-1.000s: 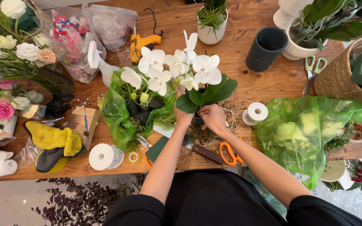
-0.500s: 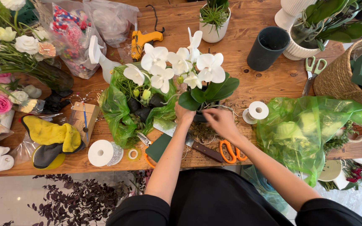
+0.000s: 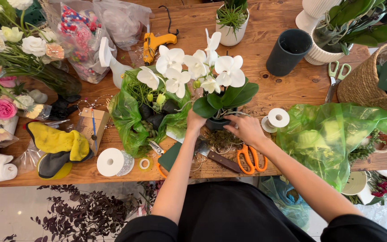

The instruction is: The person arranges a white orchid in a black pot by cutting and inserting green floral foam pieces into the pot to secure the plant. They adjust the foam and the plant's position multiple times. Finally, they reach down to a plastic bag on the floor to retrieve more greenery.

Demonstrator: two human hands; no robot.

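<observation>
A yellow glue gun (image 3: 154, 43) lies at the far side of the wooden bench (image 3: 287, 89), near a dark empty pot (image 3: 288, 51). Orange-handled scissors (image 3: 250, 160) sit at the near edge (blades partly hidden), a white ribbon spool (image 3: 110, 162) further left, beside yellow gloves (image 3: 59, 143).

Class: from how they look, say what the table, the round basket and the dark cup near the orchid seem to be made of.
Table: varnished wood, visible grain and plank seams. Basket: woven natural fibre, maybe seagrass, with coarse braided rows. Dark cup: matte, smooth, probably plastic or ceramic; the look leaves it open.
</observation>
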